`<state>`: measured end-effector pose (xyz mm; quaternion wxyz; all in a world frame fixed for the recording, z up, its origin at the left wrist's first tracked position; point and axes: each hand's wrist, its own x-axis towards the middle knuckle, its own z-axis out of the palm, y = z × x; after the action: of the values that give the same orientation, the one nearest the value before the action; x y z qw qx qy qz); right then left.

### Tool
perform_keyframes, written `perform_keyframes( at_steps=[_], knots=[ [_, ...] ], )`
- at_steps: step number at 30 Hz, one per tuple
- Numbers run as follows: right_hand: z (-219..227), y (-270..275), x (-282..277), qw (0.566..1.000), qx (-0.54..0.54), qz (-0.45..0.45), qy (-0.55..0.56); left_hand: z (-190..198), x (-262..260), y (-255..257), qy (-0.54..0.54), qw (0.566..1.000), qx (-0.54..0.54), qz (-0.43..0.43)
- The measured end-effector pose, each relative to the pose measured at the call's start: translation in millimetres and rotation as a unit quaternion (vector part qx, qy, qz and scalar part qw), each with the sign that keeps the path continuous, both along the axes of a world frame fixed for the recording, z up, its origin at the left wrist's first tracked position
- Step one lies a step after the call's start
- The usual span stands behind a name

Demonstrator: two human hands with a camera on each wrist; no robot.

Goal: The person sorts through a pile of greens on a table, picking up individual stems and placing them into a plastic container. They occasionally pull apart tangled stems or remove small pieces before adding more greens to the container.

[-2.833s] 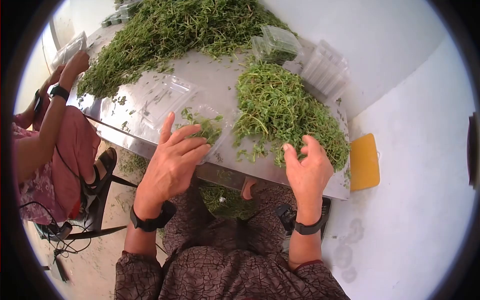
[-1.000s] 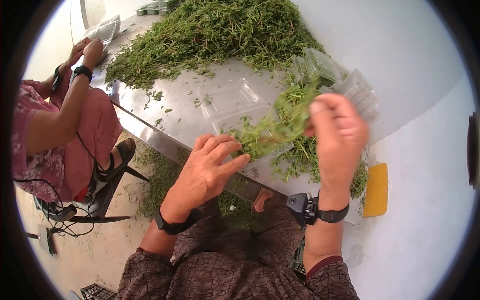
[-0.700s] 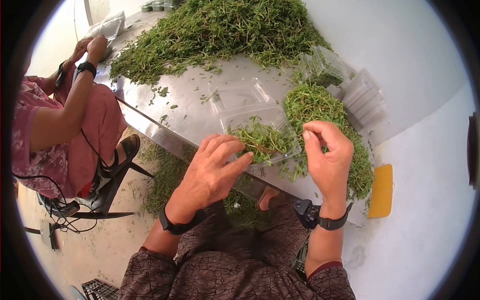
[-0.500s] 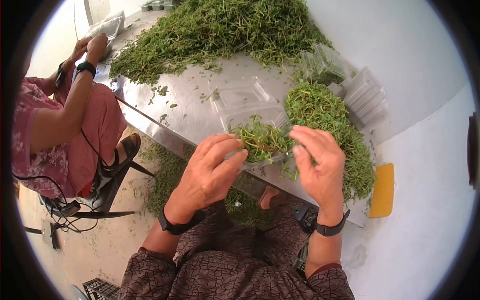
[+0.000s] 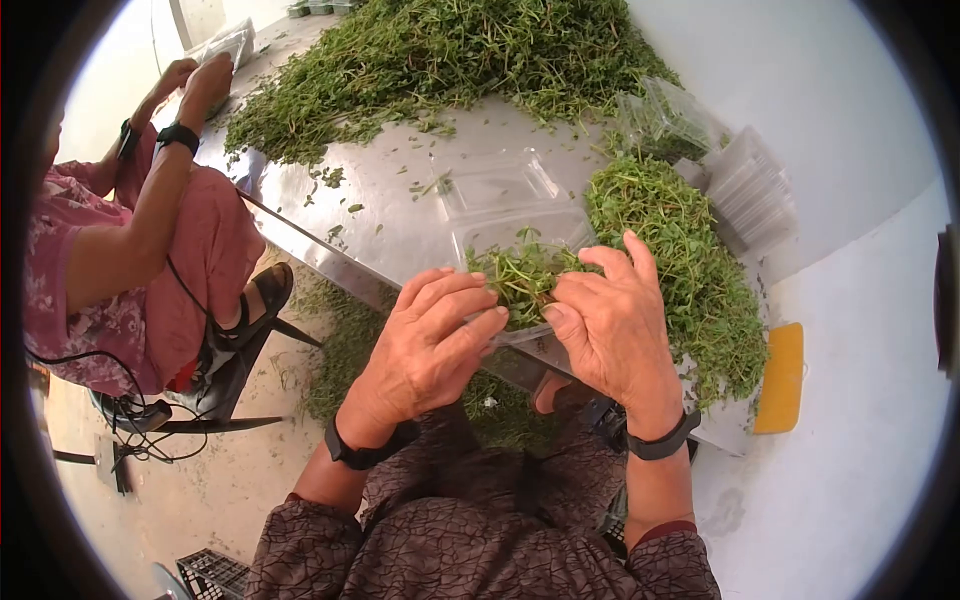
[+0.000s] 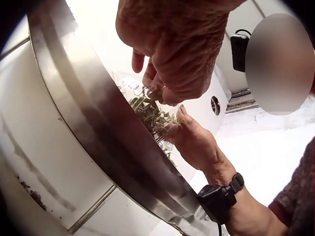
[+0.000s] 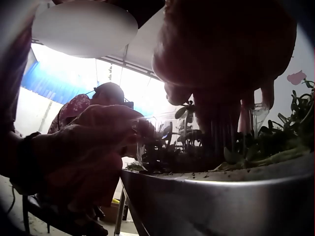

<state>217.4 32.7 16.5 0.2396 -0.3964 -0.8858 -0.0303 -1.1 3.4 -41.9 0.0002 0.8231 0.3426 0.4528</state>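
A clear plastic clamshell box (image 5: 498, 190) lies with its lid laid back on the metal table, near the front edge. Leafy green stems (image 5: 525, 262) fill its near half. At the box's left side, my left hand (image 5: 425, 350) has bent fingers and thumb closed on the rim. My right hand (image 5: 622, 335) pinches stems between thumb and index finger at the right side, its other fingers raised. In the left wrist view both hands meet around the greens (image 6: 147, 110). From the right wrist, the fingers reach down among dark stems, partly hidden by shadow.
A smaller heap of greens (image 5: 675, 260) sits right of the box, and a large heap (image 5: 470, 60) covers the back. Stacked clear boxes (image 5: 750, 190) stand by the wall. A yellow board (image 5: 782, 378) is at the right edge. Another person (image 5: 150, 250) sits at left.
The right hand brought a bunch of stems from the right heap into the box, let go, then moved left to its contents. The left hand has come to the box's left side.
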Motion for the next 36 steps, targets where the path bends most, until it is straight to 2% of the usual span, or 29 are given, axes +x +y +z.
perform_keyframes(
  at_steps=[3, 5, 12, 18, 22, 27, 36],
  knots=[
    [0.4, 0.3, 1.6, 1.000, -0.003, -0.007, -0.016, 1.2, -1.4, 0.8, -0.001, 1.000, -0.002, -0.006],
    [-1.3, -1.5, 5.9, 0.999, 0.007, 0.005, 0.050, -0.2, -4.9, 0.5, -0.007, 1.000, -0.008, -0.012],
    [2.7, -8.8, 14.6, 0.991, 0.005, 0.042, 0.128, 1.5, -13.9, -2.5, -0.002, 1.000, -0.013, -0.004],
    [-6.3, -17.1, 14.9, 0.991, -0.020, 0.058, 0.121, 13.1, -6.7, -4.2, 0.035, 0.999, 0.000, 0.005],
    [-8.5, -24.9, 11.3, 0.991, 0.004, 0.071, 0.109, 21.0, 0.7, -4.9, 0.074, 0.997, -0.003, 0.007],
    [-10.9, -32.0, 10.0, 0.989, -0.004, 0.080, 0.127, 27.8, 10.1, -1.8, 0.114, 0.991, -0.067, 0.029],
    [-15.2, -19.1, 1.5, 0.996, -0.008, 0.023, 0.080, 24.4, 17.9, 4.9, 0.107, 0.990, -0.088, 0.002]
  ],
)
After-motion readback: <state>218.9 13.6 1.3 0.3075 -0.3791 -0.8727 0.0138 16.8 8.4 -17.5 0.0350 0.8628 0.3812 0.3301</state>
